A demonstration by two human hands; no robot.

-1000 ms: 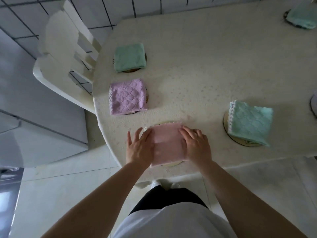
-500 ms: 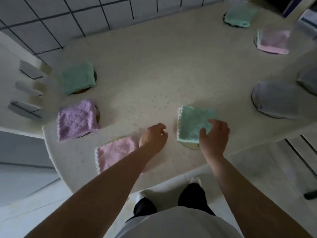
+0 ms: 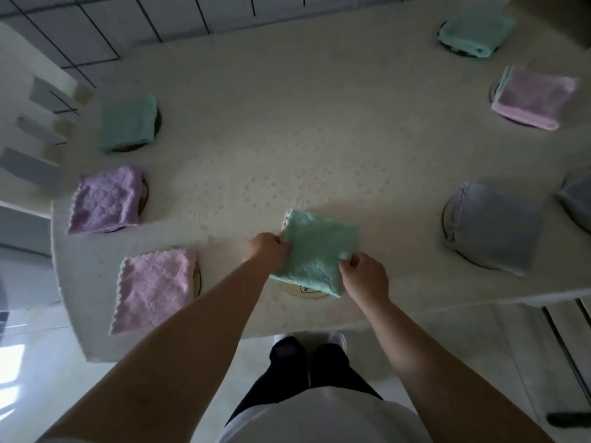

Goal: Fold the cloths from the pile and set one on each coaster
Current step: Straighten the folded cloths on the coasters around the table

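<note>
A folded green cloth (image 3: 316,251) lies over a round coaster (image 3: 303,290) near the table's front edge. My left hand (image 3: 267,251) grips its left edge and my right hand (image 3: 364,276) grips its right corner. To the left, a folded pink cloth (image 3: 153,287) covers another coaster. Further left sit a purple cloth (image 3: 105,199) and a green cloth (image 3: 128,123), each on a coaster. On the right lie a grey cloth (image 3: 494,228), a pink-purple cloth (image 3: 534,97) and a green cloth (image 3: 473,30).
The cream oval table (image 3: 303,129) has bare room in its middle. A white chair (image 3: 38,129) stands at the left end. Another grey cloth (image 3: 575,199) shows at the right edge. My feet (image 3: 307,350) stand on the tiled floor below the table's front edge.
My hands left the pink cloth, moved right and took hold of the green cloth at both sides. The view swung right, showing more of the table.
</note>
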